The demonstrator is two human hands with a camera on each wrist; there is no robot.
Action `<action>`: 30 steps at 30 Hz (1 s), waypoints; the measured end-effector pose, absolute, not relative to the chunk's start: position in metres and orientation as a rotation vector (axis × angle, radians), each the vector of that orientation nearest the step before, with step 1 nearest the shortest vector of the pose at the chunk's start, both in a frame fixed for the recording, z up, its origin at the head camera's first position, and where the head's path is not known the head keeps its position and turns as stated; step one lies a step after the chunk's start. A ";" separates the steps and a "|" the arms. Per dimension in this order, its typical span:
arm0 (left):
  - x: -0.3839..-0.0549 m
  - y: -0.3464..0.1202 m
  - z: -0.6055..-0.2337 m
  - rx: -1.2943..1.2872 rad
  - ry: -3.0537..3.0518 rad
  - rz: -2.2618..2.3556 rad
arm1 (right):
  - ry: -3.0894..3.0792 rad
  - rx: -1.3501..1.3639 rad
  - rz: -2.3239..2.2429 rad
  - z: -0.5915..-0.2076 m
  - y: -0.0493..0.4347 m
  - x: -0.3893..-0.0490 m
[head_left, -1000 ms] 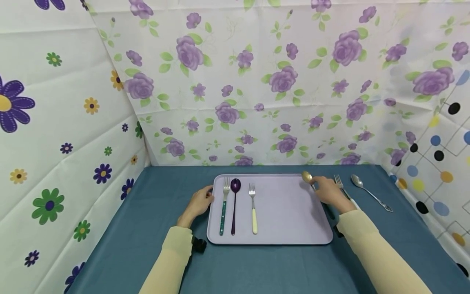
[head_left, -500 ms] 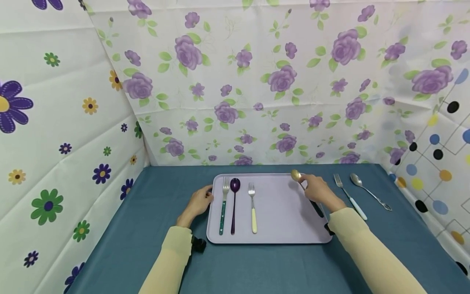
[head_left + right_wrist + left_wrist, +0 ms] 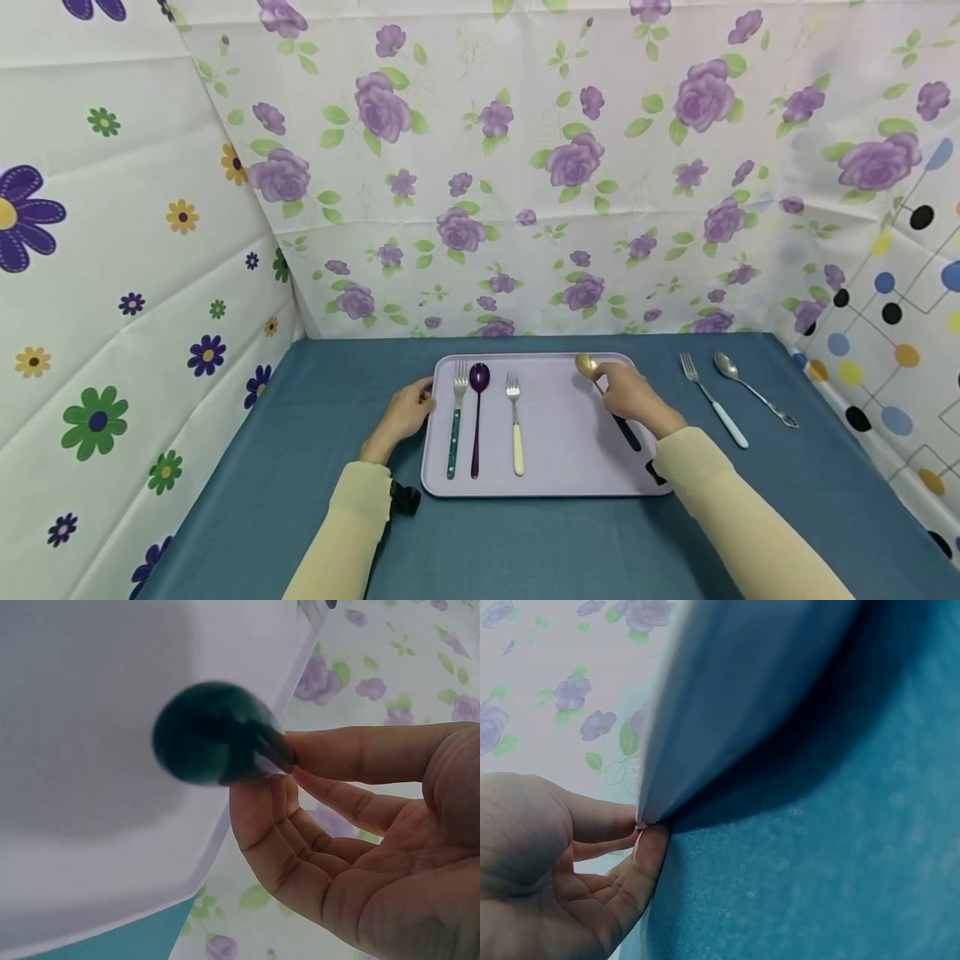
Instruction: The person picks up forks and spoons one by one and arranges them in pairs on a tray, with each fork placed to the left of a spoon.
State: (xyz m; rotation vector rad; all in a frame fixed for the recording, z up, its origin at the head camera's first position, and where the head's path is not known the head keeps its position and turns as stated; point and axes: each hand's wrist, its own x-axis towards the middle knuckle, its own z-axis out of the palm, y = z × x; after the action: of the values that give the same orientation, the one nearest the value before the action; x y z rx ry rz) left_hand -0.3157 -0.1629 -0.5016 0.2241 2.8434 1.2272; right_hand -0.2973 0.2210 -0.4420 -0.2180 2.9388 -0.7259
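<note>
Head view: the right hand [image 3: 632, 395] has finger and thumb pinched tight round the neck of the gold-bowled spoon [image 3: 626, 432], over the tray's [image 3: 570, 479] right half (touching or not, honestly can't tell). Left hand [image 3: 406, 412] pinches the tray's left rim. Such a thin neck might roll in that pinch and drop. Bowl points far-left, handle near-right, long axis diagonal.
</note>
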 end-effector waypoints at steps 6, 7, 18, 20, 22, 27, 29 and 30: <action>-0.316 -0.163 -0.500 0.242 2.841 1.237 | 2.952 -0.224 -0.695 -0.441 0.214 -0.295; -0.316 -0.163 -0.500 0.245 2.843 1.235 | 2.957 -0.230 -0.690 -0.442 0.213 -0.295; -0.314 -0.163 -0.499 0.224 2.848 1.227 | 2.908 -0.214 -0.697 -0.446 0.196 -0.289; -0.314 -0.162 -0.499 0.222 2.843 1.228 | 2.896 -0.208 -0.699 -0.446 0.192 -0.288; -0.314 -0.162 -0.499 0.224 2.842 1.230 | 2.886 -0.196 -0.694 -0.445 0.188 -0.286; -0.314 -0.162 -0.500 0.232 2.843 1.234 | 2.895 -0.199 -0.670 -0.445 0.177 -0.285; -0.315 -0.162 -0.500 0.238 2.846 1.231 | 2.892 -0.193 -0.676 -0.446 0.173 -0.285; -0.315 -0.162 -0.500 0.237 2.845 1.231 | 2.888 -0.193 -0.679 -0.446 0.171 -0.286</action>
State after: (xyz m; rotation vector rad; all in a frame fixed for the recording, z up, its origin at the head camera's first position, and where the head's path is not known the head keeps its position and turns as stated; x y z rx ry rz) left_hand -0.3148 -0.1623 -0.4997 0.2368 2.8449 1.2306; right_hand -0.2857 0.1705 -0.4463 -0.1933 2.8882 -0.6794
